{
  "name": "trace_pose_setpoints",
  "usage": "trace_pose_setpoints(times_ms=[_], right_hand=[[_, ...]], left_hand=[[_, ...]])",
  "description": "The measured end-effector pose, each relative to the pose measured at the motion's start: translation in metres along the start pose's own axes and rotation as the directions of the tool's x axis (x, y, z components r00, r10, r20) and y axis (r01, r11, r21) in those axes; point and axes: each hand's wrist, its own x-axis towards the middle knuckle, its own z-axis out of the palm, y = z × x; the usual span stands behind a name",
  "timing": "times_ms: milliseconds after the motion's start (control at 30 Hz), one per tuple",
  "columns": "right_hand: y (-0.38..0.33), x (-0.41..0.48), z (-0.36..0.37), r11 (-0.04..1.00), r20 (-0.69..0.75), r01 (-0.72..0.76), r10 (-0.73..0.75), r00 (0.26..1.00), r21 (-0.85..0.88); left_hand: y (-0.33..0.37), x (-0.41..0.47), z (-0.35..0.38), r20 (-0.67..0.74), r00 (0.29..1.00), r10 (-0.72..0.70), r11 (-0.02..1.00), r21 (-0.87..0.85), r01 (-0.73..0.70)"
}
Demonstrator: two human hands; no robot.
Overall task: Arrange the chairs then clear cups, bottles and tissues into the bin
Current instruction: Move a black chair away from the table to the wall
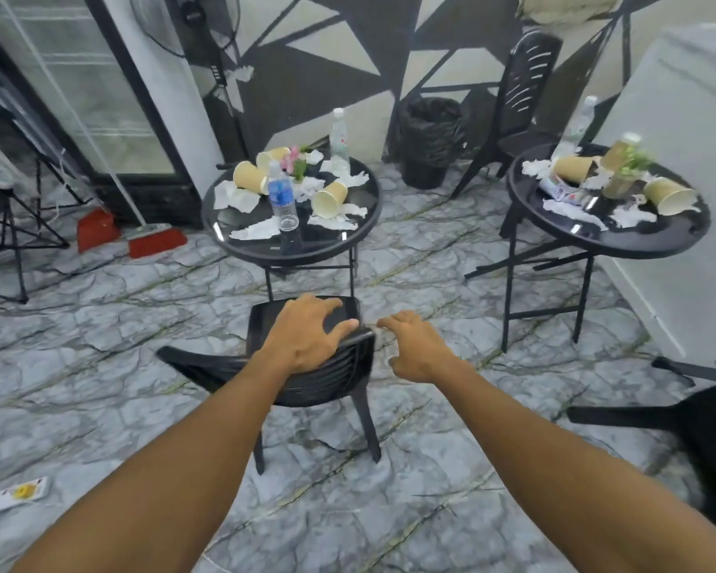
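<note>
The left hand (306, 341) lies palm-down on the top rail of a black plastic chair (331, 378), fingers spread and slightly bent, not wrapped round it. The right hand (420, 351) hovers just beside the rail, fingers loosely curled, holding nothing. The chair stands upright, backrest toward the camera and seat facing the round glass-topped table (265, 252) beyond. On that table paper cups (329, 198) lie on their sides among crumpled tissues (257, 229), and a blue-labelled water bottle (282, 196) stands upright. Against the wall stands a black-lined bin (430, 134); what is in it cannot be seen.
</note>
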Motion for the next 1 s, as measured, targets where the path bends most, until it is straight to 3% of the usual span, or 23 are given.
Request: trace_pose_setpoints(times_ms=[133,433,667,1000], right_hand=[[0.066,-0.024,-0.043,0.992,-0.026,-0.123,0.124,0.992,0.013],[0.17,-0.034,-0.124,0.971,-0.119,-0.234,0.237,0.964,0.039],[0.227,0.023,-0.159,0.965,-0.101,-0.26,0.263,0.96,0.042],[0.307,0.184,-0.228,0.969,-0.033,-0.247,0.248,0.968,0.017]], left_hand=[[0.092,0.051,0.021,-0.053,0.995,0.08,0.995,0.058,-0.077],[0.194,0.155,0.048,0.139,0.974,0.181,0.936,0.278,-0.214],[0.215,0.235,0.048,0.19,0.97,0.152,0.951,0.24,-0.196],[0.204,0.424,0.04,0.202,0.976,0.084,0.973,0.193,-0.123]])
